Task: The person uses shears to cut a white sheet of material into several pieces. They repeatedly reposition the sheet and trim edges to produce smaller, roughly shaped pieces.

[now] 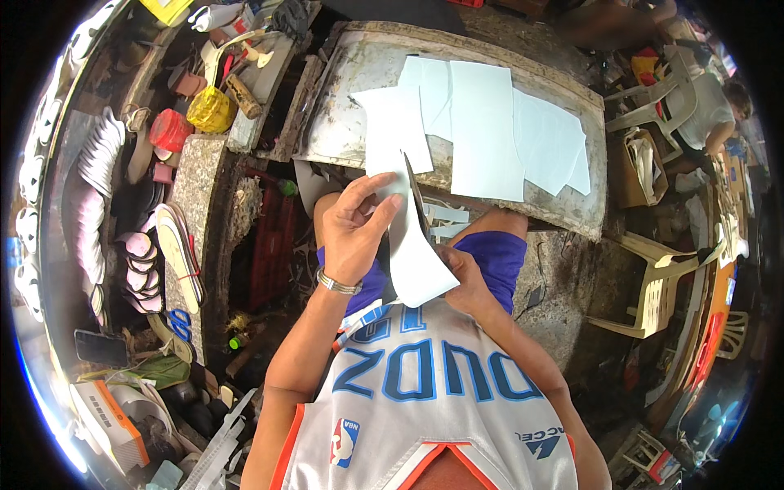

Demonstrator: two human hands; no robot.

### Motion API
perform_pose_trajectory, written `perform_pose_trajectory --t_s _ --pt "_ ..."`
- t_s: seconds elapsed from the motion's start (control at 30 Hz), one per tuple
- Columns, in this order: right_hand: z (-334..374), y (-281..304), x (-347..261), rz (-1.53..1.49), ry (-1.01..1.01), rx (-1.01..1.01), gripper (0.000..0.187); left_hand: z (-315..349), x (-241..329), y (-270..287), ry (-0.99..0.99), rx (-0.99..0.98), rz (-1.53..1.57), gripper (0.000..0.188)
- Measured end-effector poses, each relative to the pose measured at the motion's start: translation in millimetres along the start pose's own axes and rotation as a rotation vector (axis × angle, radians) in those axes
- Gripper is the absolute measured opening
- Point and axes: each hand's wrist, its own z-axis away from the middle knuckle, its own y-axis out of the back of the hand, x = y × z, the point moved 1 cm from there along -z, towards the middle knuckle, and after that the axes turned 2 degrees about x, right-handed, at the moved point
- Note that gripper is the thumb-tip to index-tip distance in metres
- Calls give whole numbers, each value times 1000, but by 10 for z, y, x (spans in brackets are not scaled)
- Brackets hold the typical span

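Observation:
My left hand (357, 224) pinches a curved white sheet piece (411, 260) between thumb and fingers, over my lap. My right hand (463, 282) is closed at the lower right of this piece, partly hidden behind it. From that side a long, dark, pointed blade (418, 198), like that of scissors, runs up along the sheet's edge; its handles are out of sight. Just beyond, a cut white piece (398, 122) lies on the worn board table (327, 135). Beside it are a large white rectangular sheet (483, 131) and a curved-edge white piece (547, 143).
On the left stand a stone block (198, 175), a yellow wrapped container (211, 110), a red one (170, 129), bundled soles (180, 253) and blue-handled scissors (179, 324). A beige plastic chair (649, 290) and a cardboard box (645, 167) stand right. Another person (706, 114) sits far right.

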Motion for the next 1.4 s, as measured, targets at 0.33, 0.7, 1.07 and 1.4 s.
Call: perform_pose_trajectory --t_s 0.33,0.7,1.07,1.4 --pt "26 -3 -72 167 16 44 20 9 -1 26 7 -8 30 33" --pt "76 0 -454 390 -117 40 31 1 15 95 43 -80 74 37" --pt "-101 -34 -578 355 -105 32 41 52 26 82 52 -114 -3 36" --pt "-54 13 -664 287 -120 48 49 16 93 129 73 -158 -22 35"
